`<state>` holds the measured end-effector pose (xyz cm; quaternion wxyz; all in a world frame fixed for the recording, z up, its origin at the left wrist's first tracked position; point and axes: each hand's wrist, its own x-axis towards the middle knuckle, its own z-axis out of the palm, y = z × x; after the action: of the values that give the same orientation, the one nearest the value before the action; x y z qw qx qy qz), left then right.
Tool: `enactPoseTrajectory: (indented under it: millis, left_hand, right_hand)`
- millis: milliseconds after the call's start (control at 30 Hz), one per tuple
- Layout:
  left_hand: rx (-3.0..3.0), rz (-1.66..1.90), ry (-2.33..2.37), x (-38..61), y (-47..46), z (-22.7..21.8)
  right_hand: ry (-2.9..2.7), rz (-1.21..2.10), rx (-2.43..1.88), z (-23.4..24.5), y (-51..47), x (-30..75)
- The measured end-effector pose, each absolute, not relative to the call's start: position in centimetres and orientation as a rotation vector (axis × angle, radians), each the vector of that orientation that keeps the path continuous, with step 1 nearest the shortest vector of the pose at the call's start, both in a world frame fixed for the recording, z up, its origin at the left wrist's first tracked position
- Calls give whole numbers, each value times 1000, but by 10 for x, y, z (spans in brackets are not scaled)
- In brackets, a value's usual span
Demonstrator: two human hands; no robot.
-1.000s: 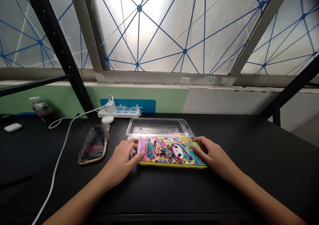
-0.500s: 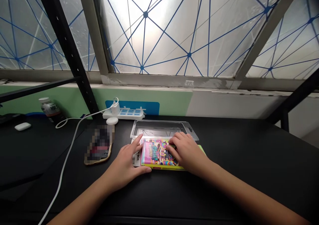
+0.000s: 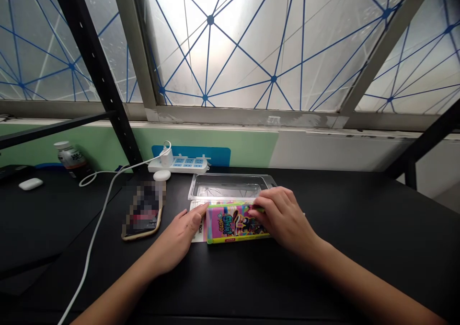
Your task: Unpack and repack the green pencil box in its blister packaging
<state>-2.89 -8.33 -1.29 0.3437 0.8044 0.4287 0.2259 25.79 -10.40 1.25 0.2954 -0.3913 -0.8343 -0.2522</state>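
A flat, colourful box [image 3: 230, 223] with a pink front, cartoon figures and a yellow lower edge is propped slightly up from the black desk. My right hand [image 3: 282, 214] is closed on its right end, thumb on the front and fingers over the upper edge. Against the box's left end rests my left hand [image 3: 181, 238], its fingers stretched out along the side and not wrapped round it. Under and behind the box lies a printed white card [image 3: 199, 236], mostly covered. A clear plastic tray [image 3: 196, 186] lies just beyond, touching or close to the card.
To the left lies a phone [image 3: 143, 214] with a pale case. A white power strip [image 3: 187, 164] stands by the wall, its white cable [image 3: 94, 241] running across the desk. Farther left are a bottle [image 3: 72, 157] and a small white case [image 3: 30, 184]. Black frame posts [image 3: 97, 75] rise at the sides.
The box has tilted up toward me. My right hand has moved slightly right and closed on its edge; my left thumb has risen from the near edge to the upper left corner.
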Motion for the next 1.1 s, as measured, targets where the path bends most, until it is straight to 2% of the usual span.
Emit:
enactPoseTrajectory:
  millis: [167, 333, 533, 933, 1100]
  left_hand:
    - [2126, 590, 1151, -30, -85, -14]
    - [2171, 461, 1248, -29, -87, -15]
    - [2202, 487, 1251, -28, -86, -17]
    - [1788, 681, 1108, -37, -84, -21]
    - [1968, 681, 1074, -33, -88, -21]
  right_hand:
    - [-2452, -426, -914, 22, -148, 281]
    - [-2565, 74, -1194, 1, -168, 327]
    - [-2257, 388, -1576, -30, -159, 376]
    - [-1857, 504, -1609, -23, -148, 360]
    - [-1964, 433, -1605, -32, -152, 356]
